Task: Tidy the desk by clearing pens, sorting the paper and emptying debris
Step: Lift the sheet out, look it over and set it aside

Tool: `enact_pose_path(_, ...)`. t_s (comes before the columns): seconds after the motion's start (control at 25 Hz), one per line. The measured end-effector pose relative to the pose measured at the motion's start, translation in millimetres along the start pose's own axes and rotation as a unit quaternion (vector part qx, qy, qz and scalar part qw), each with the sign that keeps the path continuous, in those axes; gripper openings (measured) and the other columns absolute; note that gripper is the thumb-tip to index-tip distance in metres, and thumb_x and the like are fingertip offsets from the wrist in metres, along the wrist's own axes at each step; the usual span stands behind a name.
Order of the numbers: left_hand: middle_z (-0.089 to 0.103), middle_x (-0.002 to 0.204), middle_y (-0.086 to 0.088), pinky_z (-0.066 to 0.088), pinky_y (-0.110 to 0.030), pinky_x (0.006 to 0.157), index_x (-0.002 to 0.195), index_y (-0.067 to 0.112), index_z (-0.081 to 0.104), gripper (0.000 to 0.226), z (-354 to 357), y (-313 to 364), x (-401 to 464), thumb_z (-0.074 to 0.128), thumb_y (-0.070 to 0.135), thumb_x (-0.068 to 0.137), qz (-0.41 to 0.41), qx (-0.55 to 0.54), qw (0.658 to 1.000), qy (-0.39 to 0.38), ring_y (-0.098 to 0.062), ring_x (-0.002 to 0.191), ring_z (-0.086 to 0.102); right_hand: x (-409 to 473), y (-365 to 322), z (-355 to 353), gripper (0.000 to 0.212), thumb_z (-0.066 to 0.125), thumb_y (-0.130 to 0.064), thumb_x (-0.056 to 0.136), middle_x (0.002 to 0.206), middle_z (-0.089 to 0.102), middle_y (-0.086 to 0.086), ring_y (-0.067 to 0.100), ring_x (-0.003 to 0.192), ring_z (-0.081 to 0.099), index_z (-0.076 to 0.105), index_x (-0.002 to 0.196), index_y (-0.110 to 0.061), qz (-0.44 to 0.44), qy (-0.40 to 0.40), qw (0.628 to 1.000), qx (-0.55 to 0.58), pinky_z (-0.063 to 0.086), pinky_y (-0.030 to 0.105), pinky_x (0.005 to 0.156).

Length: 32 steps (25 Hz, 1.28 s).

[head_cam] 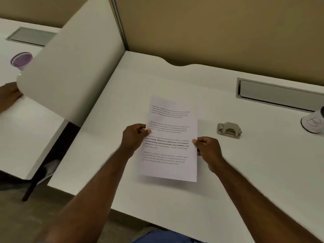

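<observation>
The white printed sheet of paper (169, 139), four blocks of text on it, is up off the white table (228, 172) in front of you, held btwn both hands, roughly mid-table. Your left hand (134, 137) pinches its left edge w/ thumb on top; your right hand (207, 149) pinches the right edge, fingers curled behind. So you're on the paper-sorting step, I'd say; no pens visible on this table. Next move prob calls for a spot to lay the sheet square, or a stack to join, but no stack shows here, so pick a bare patch. The paper's thin, will flop if you let one side go, so keep both pinches till it's down. Room: plenty of bare top to the left and near edge. To the right, a small grey metal hole punch (228, 130) sits near your right hand, and a white paper cup with black scribble (313, 121) stands at the far right edge. A grey recessed cable tray (278, 95) runs along the back. On the left, a white divider panel (73, 71) walls off the next desk, where a purple cup (22, 60) and another person's hand (10, 95) show.
</observation>
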<state>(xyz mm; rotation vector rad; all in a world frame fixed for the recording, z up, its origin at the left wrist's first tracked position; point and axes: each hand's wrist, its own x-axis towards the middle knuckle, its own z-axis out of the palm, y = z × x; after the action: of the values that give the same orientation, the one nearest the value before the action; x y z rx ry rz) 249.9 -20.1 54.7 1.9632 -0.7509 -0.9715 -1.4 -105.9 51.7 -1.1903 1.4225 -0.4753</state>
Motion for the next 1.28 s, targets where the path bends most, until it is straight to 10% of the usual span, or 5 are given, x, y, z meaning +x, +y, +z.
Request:
enact_pose_path(0.76,0.073,0.087,-0.004,0.051,-0.031,0.079,0.096,0.008,0.073,0.017,-152,-98,116,0.07,0.018,0.083,-0.016,0.188,0.977,0.095,-0.019,0.081,0.066,59,2,233,0.025,0.072,-0.022,0.077,0.073,0.07,0.017,0.032,0.069,0.07,0.058,0.07,-0.002,0.046,-0.078,0.989,-0.117,0.059,0.049,0.066)
enact_pose_path(1.08,0.055,0.128,-0.012,0.046,-0.044,0.1,0.129,0.012,0.055,0.052,-150,-106,115,0.069,0.033,0.084,-0.02,0.219,0.968,0.122,-0.027,0.114,0.055,52,-17,213,0.046,0.063,-0.051,0.08,0.057,0.05,-0.007,0.016,0.059,0.049,0.04,0.055,-0.021,-0.062,-0.043,0.943,-0.324,0.036,0.027,0.058)
enact_pose_path(1.28,0.059,0.119,-0.004,0.046,-0.043,0.098,0.116,0.017,0.061,0.035,-94,-81,66,0.071,0.021,0.083,0.139,0.185,0.97,0.074,-0.021,0.111,0.054,22,-2,135,0.027,0.061,-0.045,0.084,0.064,0.059,-0.008,0.012,0.065,0.056,0.06,0.071,-0.021,-0.065,-0.065,0.95,-0.298,0.047,0.029,0.063)
